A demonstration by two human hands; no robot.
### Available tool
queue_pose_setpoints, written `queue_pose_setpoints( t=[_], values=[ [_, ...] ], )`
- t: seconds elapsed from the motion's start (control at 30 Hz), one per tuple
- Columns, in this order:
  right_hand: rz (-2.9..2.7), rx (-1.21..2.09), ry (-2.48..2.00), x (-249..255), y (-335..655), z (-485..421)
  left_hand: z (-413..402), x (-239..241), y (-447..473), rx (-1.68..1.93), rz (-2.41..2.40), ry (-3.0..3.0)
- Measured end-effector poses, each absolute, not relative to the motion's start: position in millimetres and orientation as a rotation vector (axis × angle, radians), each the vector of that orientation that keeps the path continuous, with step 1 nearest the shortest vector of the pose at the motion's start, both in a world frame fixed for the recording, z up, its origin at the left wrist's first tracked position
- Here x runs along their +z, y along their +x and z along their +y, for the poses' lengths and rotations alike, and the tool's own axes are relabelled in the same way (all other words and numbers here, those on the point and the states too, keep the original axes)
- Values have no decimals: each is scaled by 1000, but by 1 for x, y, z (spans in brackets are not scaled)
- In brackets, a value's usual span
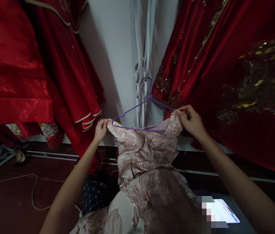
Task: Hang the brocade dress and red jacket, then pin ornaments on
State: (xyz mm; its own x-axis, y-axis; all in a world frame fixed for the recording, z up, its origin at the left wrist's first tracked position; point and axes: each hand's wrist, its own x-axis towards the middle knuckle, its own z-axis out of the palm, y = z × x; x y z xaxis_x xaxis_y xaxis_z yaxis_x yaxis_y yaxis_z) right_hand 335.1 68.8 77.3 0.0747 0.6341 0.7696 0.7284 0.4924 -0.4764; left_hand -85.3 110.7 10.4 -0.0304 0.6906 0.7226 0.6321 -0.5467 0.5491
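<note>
A pale pink dress (147,146) with a shiny floral pattern hangs down in front of me, its skirt spreading toward the bottom of the head view. Inside its neckline sits a thin purple hanger (137,106), with the hook pointing up and seen against a white metal rack. My left hand (101,130) pinches the left shoulder of the dress by the hanger's end. At the other shoulder, my right hand (191,122) grips the fabric between thumb and fingers, and the hanger's right end is hidden there.
Red garments (74,81) hang on the left, and a red embroidered gown (225,97) on the right. A lit phone (225,211) lies at lower right. On the dark red floor a white cable (33,188) runs near a shoe (20,157).
</note>
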Motion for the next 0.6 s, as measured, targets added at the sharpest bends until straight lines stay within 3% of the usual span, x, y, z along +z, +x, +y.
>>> queue_pose_setpoints(
  t=[0.23,0.6],
  values=[
    [-1610,-92,-1205,78,337,69,121,49,-58,1525,1338,2309],
    [-1623,-52,-1216,78,340,73,77,-2,-96,1521,1632,2057]
  ],
)
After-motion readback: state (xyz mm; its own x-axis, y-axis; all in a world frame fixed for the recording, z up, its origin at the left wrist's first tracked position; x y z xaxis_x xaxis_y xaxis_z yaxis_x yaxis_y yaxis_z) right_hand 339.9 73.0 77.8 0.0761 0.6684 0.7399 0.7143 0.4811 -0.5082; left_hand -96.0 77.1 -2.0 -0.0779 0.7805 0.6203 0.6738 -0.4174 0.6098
